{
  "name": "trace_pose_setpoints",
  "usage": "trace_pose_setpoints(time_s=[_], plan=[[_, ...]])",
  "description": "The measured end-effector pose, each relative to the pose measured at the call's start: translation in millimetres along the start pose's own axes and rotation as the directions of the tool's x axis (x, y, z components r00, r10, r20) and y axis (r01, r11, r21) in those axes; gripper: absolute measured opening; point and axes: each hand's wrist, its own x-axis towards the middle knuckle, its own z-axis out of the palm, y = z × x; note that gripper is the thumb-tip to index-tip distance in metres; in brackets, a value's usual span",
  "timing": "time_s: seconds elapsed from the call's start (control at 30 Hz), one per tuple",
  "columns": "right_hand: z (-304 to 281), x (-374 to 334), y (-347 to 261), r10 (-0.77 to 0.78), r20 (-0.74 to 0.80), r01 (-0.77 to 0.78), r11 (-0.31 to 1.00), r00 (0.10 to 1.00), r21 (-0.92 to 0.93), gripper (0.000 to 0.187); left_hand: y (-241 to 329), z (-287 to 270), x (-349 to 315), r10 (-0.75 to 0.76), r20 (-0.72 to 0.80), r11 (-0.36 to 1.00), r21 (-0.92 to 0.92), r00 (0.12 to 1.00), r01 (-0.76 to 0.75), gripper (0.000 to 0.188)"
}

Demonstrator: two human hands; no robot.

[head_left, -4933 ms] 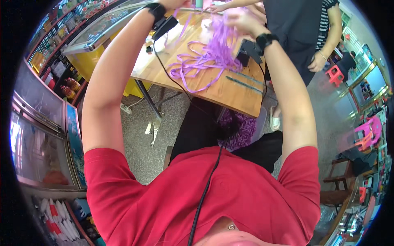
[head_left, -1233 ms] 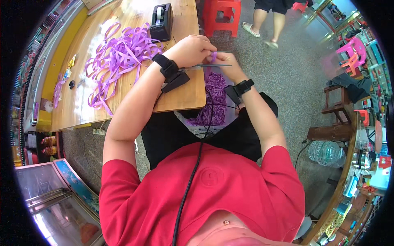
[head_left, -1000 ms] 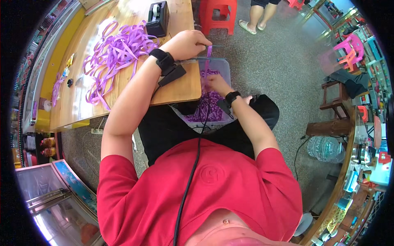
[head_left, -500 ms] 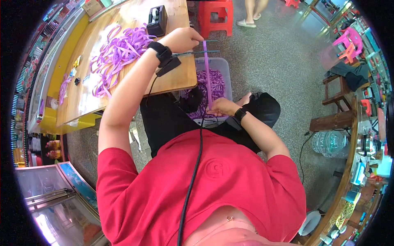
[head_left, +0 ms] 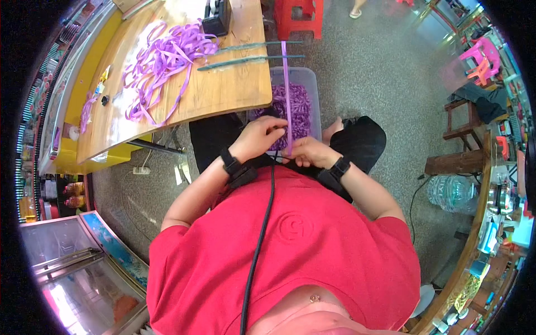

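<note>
Right hand [head_left: 312, 152], centre of frame: thumb and fingers closed in a pinch at the lower end of a purple ribbon strip [head_left: 287, 84]. Left hand [head_left: 257, 138], just left of it and a little higher: fingers half curled, small gap between thumb and forefinger, tips at the strip's left edge. Whether they touch it, cannot tell; no firm hold visible.

The strip's long axis runs nearly straight up the frame from the right hand's pinch, taut-looking, upper end at the far green rod [head_left: 240, 46]. It crosses the near green rod [head_left: 251, 62] on the way; over or under, unclear. Rods lie almost crosswise to the strip, right ends jutting past the edge of the wooden table [head_left: 234, 89]. Right hand nearest the lower end; both hands well apart from the rods.

Behind the strip, a clear tub [head_left: 318, 103] holding many small purple pieces [head_left: 301, 103].

Upper left: loose heap of purple ribbon [head_left: 173, 50] on the table. Black tape dispenser [head_left: 216, 21] near it, top of frame. Red stool [head_left: 298, 25] right of the table.
</note>
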Motion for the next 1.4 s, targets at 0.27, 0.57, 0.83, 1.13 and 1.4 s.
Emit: trace_pose_setpoints(time_s=[0.27,0.57,0.83,1.13,1.4], plan=[[-18.3,4.7,-20.6,-0.490,-0.466,0.322,0.860,0.736,-0.397,0.028,-27.3,24.3,63.0,-0.207,-0.102,0.855,-0.502,0.973,0.130,0.031],[-38.6,72.2,-143.5,-0.723,-0.499,0.611,0.682,0.478,-0.402,0.029,-5.5,26.8,60.2,-0.185,-0.293,0.983,-0.059,0.938,0.175,0.031],[-79.2,48.6,-157.1,-0.550,-0.626,0.645,0.758,0.553,-0.096,0.027,-0.7,22.8,51.1,0.164,-0.133,0.984,0.097,0.978,-0.151,0.047],[-31.0,-111.5,-202.7,-0.600,-0.253,0.444,0.762,0.759,-0.472,0.029,148.7,-89.1,48.2,0.410,-0.330,0.907,0.048,0.850,-0.418,0.021],[13.9,-148.0,-219.9,-0.703,-0.020,0.368,0.396,0.711,-0.841,0.019,147.7,-125.4,77.6,0.618,0.034,0.760,0.231,0.785,-0.608,0.021]])
